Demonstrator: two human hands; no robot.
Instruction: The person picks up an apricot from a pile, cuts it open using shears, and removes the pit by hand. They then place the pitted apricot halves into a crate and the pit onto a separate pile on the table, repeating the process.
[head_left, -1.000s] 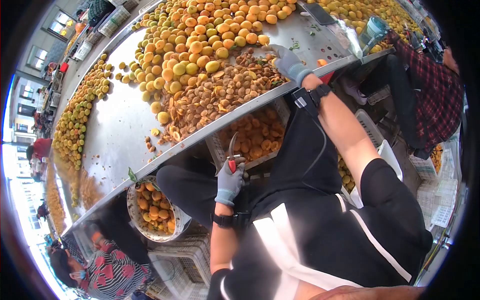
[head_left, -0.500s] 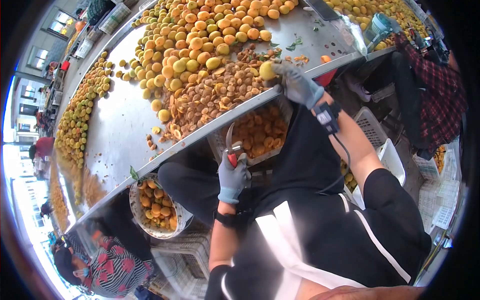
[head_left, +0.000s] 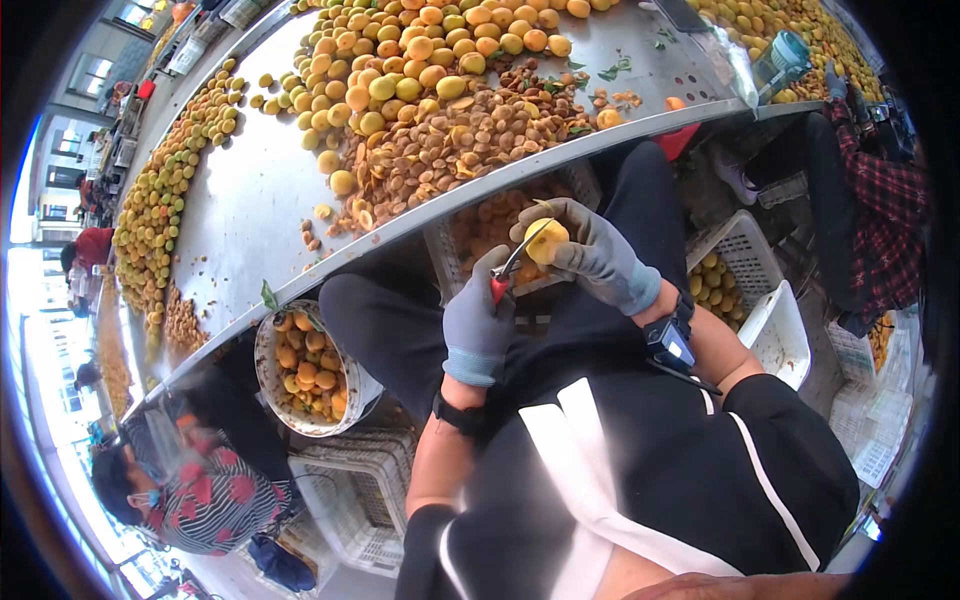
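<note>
In a grey glove, my left hand point(head_left: 476, 325) is closed around the red handle of a curved knife point(head_left: 500, 287). The knife's thin blade lies against a yellow apricot point(head_left: 547, 242). My right hand point(head_left: 605, 258), gloved in grey too, grips that apricot with its fingers around the far side. Both hands are close together above my lap, just below the table edge. Behind them, partly hidden, a crate of apricot pieces point(head_left: 478, 225) sits under the table.
The metal table point(head_left: 240, 215) carries a heap of whole apricots point(head_left: 400, 85) and a pile of brown pits point(head_left: 430, 150). A white bucket of apricots point(head_left: 268, 372) stands at left. White crates point(head_left: 355, 500) are around me. Co-workers point(head_left: 215, 490) sit on both sides.
My right hand has come from the table edge down to the knife, bringing the apricot. The knife blade now meets the fruit. The camera view has shifted slightly.
</note>
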